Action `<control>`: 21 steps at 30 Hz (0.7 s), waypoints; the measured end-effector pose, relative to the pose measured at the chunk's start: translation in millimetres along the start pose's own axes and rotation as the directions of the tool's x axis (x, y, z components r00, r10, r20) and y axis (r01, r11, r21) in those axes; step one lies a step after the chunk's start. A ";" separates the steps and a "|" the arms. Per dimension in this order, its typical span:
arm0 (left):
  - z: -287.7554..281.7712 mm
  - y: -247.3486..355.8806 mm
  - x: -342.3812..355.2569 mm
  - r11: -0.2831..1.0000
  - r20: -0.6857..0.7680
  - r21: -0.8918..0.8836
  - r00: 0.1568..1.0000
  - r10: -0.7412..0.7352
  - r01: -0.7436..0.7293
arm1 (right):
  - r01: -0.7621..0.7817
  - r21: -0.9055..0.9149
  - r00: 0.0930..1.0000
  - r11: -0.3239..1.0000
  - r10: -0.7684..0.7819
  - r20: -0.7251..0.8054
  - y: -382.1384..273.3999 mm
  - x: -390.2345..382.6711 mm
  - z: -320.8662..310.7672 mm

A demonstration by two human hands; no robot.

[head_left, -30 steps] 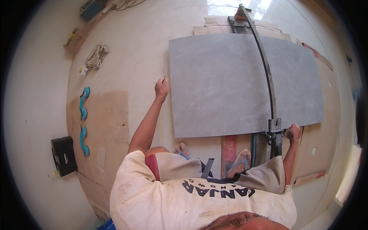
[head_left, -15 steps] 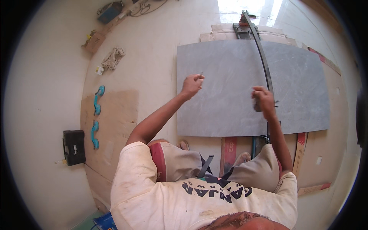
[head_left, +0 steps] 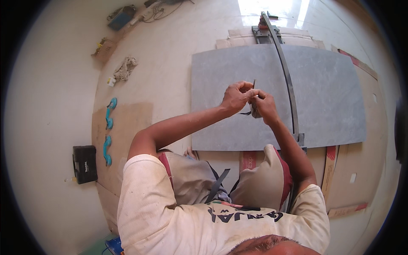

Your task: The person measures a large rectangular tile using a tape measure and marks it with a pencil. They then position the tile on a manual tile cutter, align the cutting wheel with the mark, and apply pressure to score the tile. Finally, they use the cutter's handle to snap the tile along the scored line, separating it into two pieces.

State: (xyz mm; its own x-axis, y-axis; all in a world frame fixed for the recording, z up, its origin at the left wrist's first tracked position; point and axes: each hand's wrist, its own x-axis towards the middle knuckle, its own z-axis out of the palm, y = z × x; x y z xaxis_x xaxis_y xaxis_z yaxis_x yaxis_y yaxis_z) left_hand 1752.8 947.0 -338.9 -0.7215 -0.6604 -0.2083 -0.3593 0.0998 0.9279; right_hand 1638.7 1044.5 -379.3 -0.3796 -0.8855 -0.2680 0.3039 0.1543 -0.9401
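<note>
My left hand and my right hand meet above the large grey tile, left of the cutter's long metal rail. The left one has closed fingers around a thin rod pointing upward. The right one grips a small dark object with a black strap-like piece hanging out to the left; what it is exactly is hard to tell. The tile lies across the cutter, whose end block shows at the tile's near edge.
At the left are two teal suction lifters, a black case by the wall, and a crumpled cloth. A blue container and cables sit farther back. Cardboard lies under and around the tile and cutter.
My right hand has left the cutter's near end and come up and leftward with the dark object. My left hand has moved rightward over the tile, and both hands now meet.
</note>
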 end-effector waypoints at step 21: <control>-82.3 -60.4 13.2 0.706 0.435 -0.648 0.900 0.034 0.287 | -0.305 -0.354 0.949 0.884 0.254 -0.184 -82.0 48.5 63.4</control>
State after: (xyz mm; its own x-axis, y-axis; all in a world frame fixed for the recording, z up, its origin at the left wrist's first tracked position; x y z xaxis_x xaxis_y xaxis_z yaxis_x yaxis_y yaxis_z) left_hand 1813.8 871.0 -372.2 -0.9188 -0.2673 -0.2906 -0.0768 -0.6010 0.7956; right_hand 1650.8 961.1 -301.9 -0.4442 -0.7207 -0.5323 0.0754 0.5619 -0.8237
